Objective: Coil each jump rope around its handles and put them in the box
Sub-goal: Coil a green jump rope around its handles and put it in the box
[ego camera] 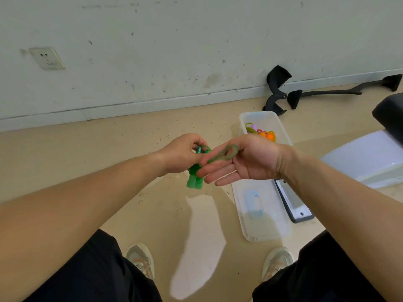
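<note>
My left hand (182, 155) grips the two green handles of a jump rope (195, 180), held together and pointing down above the floor. A loop of the green rope (226, 154) runs from the handles to my right hand (244, 163), which lies palm up with a finger through the loop and the thumb over it. The clear plastic box (281, 127) stands on the floor behind my right hand, with several coiled ropes (262, 132) in yellow, pink, red and orange inside.
The box's clear lid (261, 212) lies flat on the floor under my right wrist, beside a dark flat panel (293, 202). Black chair parts (277, 88) lean by the wall. A white object (366, 158) sits at right. My shoes (141, 259) are below.
</note>
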`<state>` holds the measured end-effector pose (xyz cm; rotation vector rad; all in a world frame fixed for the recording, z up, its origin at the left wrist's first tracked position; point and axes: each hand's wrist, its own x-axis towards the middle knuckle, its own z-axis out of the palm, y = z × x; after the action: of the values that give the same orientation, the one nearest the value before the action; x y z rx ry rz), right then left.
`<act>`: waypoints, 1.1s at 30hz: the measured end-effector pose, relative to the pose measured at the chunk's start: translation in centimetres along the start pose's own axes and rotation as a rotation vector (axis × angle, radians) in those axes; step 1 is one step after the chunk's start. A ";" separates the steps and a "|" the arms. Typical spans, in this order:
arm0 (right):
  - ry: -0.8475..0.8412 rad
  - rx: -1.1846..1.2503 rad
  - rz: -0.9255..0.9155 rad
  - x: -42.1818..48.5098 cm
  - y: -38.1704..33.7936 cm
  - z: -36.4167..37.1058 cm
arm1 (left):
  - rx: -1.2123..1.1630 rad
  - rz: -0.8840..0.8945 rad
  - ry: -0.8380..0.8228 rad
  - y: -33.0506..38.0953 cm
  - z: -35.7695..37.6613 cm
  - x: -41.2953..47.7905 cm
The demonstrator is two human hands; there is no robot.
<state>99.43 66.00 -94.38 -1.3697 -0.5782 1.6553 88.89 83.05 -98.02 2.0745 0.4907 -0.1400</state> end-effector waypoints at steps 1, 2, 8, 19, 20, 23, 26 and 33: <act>-0.012 -0.012 -0.028 0.0 0.1 0.1 | 0.014 0.006 -0.005 0.0 -0.1 0.0; -0.014 -0.051 -0.057 0.0 0.3 0.2 | 0.021 0.015 -0.010 0.0 -0.1 0.0; 0.356 -0.262 -0.201 1.4 1.0 0.3 | -0.015 0.055 0.001 0.4 0.1 -0.2; 0.874 -0.607 -0.366 3.0 1.9 0.3 | -0.043 -0.002 0.045 0.6 0.3 0.1; 0.892 -0.631 -0.378 3.1 1.9 0.2 | -0.069 -0.010 0.048 0.6 0.3 0.2; 0.896 -0.632 -0.340 3.0 1.6 0.6 | -0.138 -0.037 0.077 0.7 -0.1 0.3; 0.840 -0.637 -0.290 2.7 1.4 1.1 | -0.204 -0.052 0.098 0.8 -0.3 0.4; 0.883 -0.730 -0.270 2.7 1.4 1.4 | -0.215 -0.051 0.130 0.8 -0.4 0.5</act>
<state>97.68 67.84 -96.50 -2.2163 -0.7979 0.4867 89.61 83.18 -97.30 1.8687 0.6114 0.0179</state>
